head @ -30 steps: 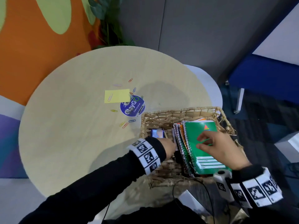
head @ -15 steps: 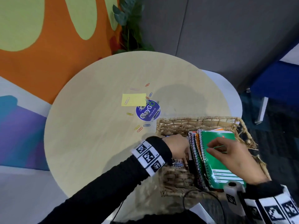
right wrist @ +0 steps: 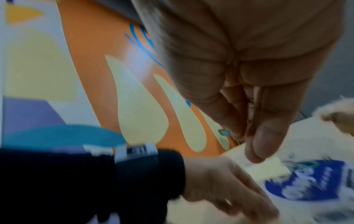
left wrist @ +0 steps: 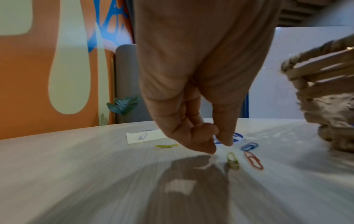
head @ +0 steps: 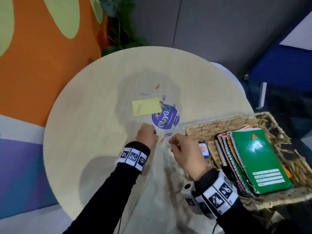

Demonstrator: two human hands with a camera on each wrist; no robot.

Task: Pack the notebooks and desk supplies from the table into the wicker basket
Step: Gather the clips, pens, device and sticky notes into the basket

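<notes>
Both hands are hovering just left of the wicker basket, nearest to me. Right hand is curling thumb + fingers loosely, can't tell if it's got anything. Left hand is pinching down w/ fingertips touching the table, nothing clearly held. Green notebook & other spirals are sitting inside the basket. Paper clips are lying left of it, then the round blue sticker, yellow sticky note farther out.

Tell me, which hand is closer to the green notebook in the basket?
The right hand. It hovers over the table just left of the wicker basket, where the green notebook lies. The left hand is farther left, down among the paper clips.
</notes>
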